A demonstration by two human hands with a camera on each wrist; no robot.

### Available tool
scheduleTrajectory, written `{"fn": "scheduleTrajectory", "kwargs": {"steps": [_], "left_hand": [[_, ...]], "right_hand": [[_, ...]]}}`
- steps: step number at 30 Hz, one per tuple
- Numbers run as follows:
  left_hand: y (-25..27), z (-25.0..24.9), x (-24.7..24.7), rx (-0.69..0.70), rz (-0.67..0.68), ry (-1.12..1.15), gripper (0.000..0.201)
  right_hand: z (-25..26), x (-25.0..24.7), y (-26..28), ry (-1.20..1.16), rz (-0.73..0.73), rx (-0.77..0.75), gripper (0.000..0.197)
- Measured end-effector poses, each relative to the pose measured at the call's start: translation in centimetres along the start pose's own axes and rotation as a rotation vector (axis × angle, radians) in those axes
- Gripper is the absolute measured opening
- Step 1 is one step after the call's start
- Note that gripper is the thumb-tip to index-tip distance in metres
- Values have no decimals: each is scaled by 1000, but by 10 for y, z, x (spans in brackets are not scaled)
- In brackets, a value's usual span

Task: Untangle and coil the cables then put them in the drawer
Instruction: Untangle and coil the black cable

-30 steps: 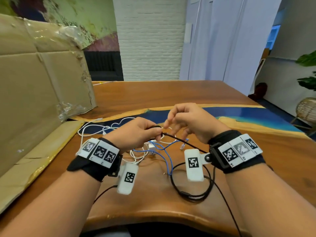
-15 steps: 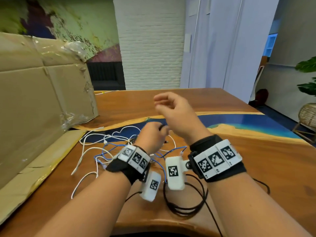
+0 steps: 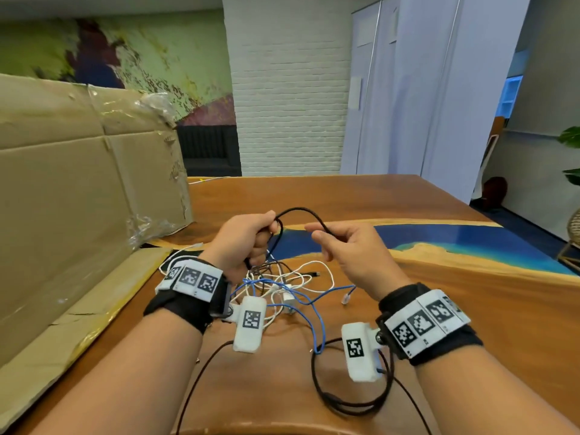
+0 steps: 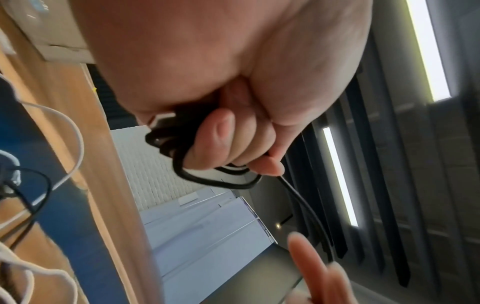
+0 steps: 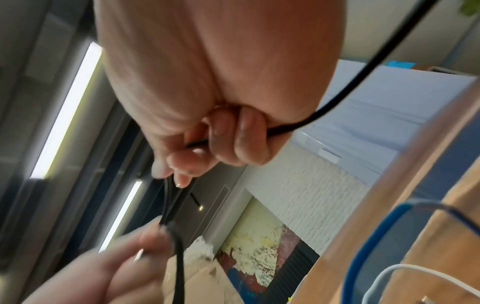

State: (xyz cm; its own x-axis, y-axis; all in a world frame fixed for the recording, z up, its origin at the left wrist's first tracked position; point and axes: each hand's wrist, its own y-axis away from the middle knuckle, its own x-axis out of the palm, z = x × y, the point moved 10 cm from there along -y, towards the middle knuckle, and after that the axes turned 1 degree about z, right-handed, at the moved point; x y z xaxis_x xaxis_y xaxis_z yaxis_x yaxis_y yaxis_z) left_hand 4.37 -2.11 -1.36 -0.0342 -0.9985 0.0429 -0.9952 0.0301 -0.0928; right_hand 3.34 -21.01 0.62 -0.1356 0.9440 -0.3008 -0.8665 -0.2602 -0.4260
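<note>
A black cable [image 3: 298,211] arches between my two raised hands above the table. My left hand [image 3: 248,243] grips a small coil of the black cable [image 4: 207,176] in its fist. My right hand [image 3: 342,246] curls its fingers round the same black cable [image 5: 293,127], which runs on down to loose loops [image 3: 348,403] at the table's near edge. Below the hands lies a tangle of white cable [image 3: 301,277] and blue cable [image 3: 314,315] with a white charger plug [image 3: 288,301]. No drawer shows in any view.
A large flattened cardboard box [image 3: 78,199] leans along the left side of the wooden table [image 3: 470,309], its flap lying on the tabletop. A blue and sand-coloured inlay [image 3: 455,243] crosses the table. A plant [image 3: 571,152] and a wicker basket stand at the far right.
Both hands have risen from the tangle. A loop of black cable now arches between them, and the left fist holds more coils than a second ago. My head has tilted up.
</note>
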Motion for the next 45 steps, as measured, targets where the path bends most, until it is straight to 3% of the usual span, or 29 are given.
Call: {"fn": "scheduleTrajectory", "kwargs": {"steps": [4, 7, 9, 12, 14, 19, 21, 24, 26, 28, 30, 33, 36, 39, 42, 45], "left_hand": [[13, 11, -4, -56, 78, -10, 44], [33, 28, 28, -188, 335, -165, 60], [44, 27, 48, -193, 447, -140, 60], [43, -5, 56, -36, 420, 227, 46], [39, -32, 48, 103, 357, 479, 42], [26, -35, 37, 202, 113, 590, 34], [21, -23, 34, 206, 33, 425, 35], [17, -12, 28, 201, -52, -147, 38], [22, -10, 37, 202, 3, -486, 35], [27, -2, 45, 133, 80, -635, 27], [33, 0, 51, 67, 140, -557, 25], [40, -1, 64, 63, 249, -448, 45], [42, 13, 67, -52, 319, -159, 56], [47, 19, 67, -122, 351, 139, 52], [50, 8, 72, -88, 382, 478, 47], [53, -2, 74, -21, 345, 671, 48]], "right_hand": [[-4, -30, 1, -112, -10, 17, 14], [9, -51, -2, 3, -89, -76, 14], [10, -62, -6, 25, -144, -85, 17], [-3, -62, -7, 79, -167, -10, 16], [-18, -39, -3, 158, -62, 84, 17], [-16, 40, 20, 348, 274, 65, 24], [-3, 57, 28, 419, 342, -2, 29], [13, 49, 30, 429, 299, -38, 35], [19, 36, 28, 425, 248, -46, 32], [23, 25, 24, 419, 212, -44, 30], [25, 13, 19, 400, 174, -47, 28], [18, -4, 9, 324, 117, -28, 23], [15, -12, 7, 166, 97, -27, 21], [13, -23, 5, 49, 16, -25, 16], [-1, -21, 5, 17, -29, 17, 22], [-17, 3, 13, -18, 56, 106, 25]]}}
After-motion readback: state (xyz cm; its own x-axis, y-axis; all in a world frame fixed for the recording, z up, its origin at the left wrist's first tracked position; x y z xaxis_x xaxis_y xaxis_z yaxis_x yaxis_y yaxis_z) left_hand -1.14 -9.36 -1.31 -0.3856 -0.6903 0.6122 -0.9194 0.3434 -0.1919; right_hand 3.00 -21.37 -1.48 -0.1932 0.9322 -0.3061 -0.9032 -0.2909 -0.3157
